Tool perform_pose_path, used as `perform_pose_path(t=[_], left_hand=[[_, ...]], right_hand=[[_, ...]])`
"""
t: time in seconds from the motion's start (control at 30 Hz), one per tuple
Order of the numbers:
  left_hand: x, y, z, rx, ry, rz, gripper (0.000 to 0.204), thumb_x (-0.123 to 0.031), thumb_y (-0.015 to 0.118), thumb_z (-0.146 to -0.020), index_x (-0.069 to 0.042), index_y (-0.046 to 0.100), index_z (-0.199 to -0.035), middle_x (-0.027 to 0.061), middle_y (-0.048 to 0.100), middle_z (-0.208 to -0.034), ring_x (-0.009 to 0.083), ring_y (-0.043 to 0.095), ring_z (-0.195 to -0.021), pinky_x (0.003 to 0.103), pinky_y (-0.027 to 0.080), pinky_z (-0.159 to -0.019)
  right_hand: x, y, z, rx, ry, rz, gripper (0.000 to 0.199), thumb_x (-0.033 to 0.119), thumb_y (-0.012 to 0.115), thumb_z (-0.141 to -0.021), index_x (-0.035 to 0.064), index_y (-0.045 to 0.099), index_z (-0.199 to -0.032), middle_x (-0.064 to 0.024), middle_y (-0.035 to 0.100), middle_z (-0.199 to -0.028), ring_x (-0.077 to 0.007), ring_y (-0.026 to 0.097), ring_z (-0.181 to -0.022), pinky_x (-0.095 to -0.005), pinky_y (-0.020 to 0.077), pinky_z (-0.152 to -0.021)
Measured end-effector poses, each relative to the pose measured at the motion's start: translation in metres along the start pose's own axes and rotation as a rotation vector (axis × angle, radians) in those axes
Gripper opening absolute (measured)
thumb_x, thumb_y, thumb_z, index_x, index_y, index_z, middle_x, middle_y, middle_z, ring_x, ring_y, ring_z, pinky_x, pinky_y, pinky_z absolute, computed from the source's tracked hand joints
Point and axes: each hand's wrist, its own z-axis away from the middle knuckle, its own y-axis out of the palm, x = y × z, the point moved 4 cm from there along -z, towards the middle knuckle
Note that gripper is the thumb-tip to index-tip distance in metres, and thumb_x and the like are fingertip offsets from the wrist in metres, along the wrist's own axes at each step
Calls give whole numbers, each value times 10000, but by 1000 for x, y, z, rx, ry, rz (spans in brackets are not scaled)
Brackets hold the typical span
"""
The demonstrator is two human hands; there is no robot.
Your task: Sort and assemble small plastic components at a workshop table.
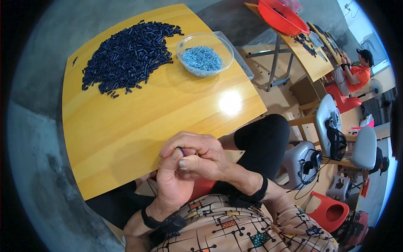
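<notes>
My left hand [173,185] and my right hand [203,153] meet over the table's near edge, in front of my body. Both are closed, with fingers and thumbs pressed around a small dark blue piece [181,151]. Only a sliver of that piece shows; the fingers cover the rest. Farther off on the table lies a large heap of short, dark tube-like pieces [130,54]. Beside the heap, to its right, stands a clear round plastic bowl [228,56] holding many tiny shiny bluish pieces [202,59], too small to identify.
The yellow wooden table [121,134] has its front edge just above my lap. To the right are a grey stool [296,164] with a cable, and a red stool [327,210]. A second table [312,67] carries a red basin [283,19]; a person in orange [359,77] sits beyond.
</notes>
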Motion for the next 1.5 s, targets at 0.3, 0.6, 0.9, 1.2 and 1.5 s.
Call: perform_pose_path(t=[0.3,0.6,0.9,1.2,1.5], left_hand=[[-2,3,-7,200,-118,-216,314,-271,499,-901,13,592,-1000,29,489,-652,107,429,-572,277,424,-579],[-49,-16,-16,-13,108,-290,223,-172,515,-891,-2,592,-1012,-12,445,-631,81,400,-573,253,378,-547],[-76,-39,-28,-59,195,-231,226,-117,531,-878,24,595,-1043,-7,494,-680,75,434,-628,253,430,-614],[-97,-52,-31,-146,318,-189,245,-130,522,-883,0,553,-1088,-14,482,-766,71,424,-674,243,393,-624],[-104,-55,-35,-111,349,-119,258,-128,541,-873,-9,550,-1103,-26,503,-783,59,447,-688,224,412,-652]], right_hand=[[44,-100,34,-441,130,-16,290,63,562,-803,-23,560,-1081,-59,564,-793,-100,560,-620,-203,460,-552],[-42,-286,-45,-583,371,9,318,53,523,-854,-60,475,-1147,-85,560,-841,-112,539,-638,-232,462,-582],[-78,-345,-67,-644,526,438,367,98,533,-842,-85,484,-1156,-150,600,-974,-169,621,-786,-245,512,-700],[48,-141,-72,-345,54,360,201,70,540,-847,-27,605,-1010,-86,628,-868,-117,595,-679,-214,486,-621],[5,-31,-161,-21,-136,799,175,64,610,-745,-7,626,-904,-146,636,-762,-256,624,-685,-323,488,-618]])
